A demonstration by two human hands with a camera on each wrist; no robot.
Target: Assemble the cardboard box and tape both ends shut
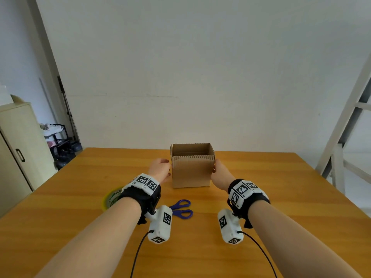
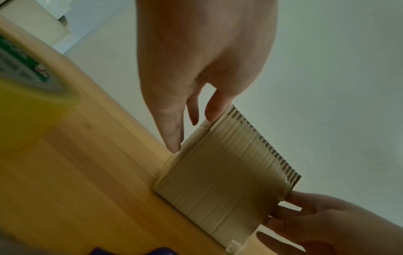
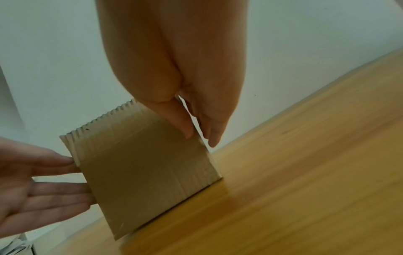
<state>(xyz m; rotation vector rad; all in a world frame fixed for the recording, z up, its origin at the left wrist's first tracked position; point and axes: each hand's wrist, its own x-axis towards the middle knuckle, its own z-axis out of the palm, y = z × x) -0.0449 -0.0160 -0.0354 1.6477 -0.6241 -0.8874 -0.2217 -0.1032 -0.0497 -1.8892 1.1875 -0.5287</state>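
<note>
Nearest the person, on the wooden desk [image 1: 60,227], a pair of blue-handled scissors [image 1: 181,208] lies just beyond the left wrist camera. To its left, a roll of yellow tape with green print [image 1: 110,198] is partly hidden behind the left wrist band.

Farther in, toward the middle of the desk, the brown corrugated cardboard box [image 1: 191,171] stands upright with its top open, its wavy cut edge showing along the near rim. The left hand [image 1: 160,170] is at the box's left side, fingers fairly straight and spread, their tips against the cardboard wall. The right hand [image 1: 220,173] meets the opposite side, its straight fingers laid along the right corner edge, so the box sits between the two flattened hands.

Beyond the desk's far edge is a plain white wall [image 1: 200,67], with a cream cabinet [image 1: 18,153] off the left edge.
</note>
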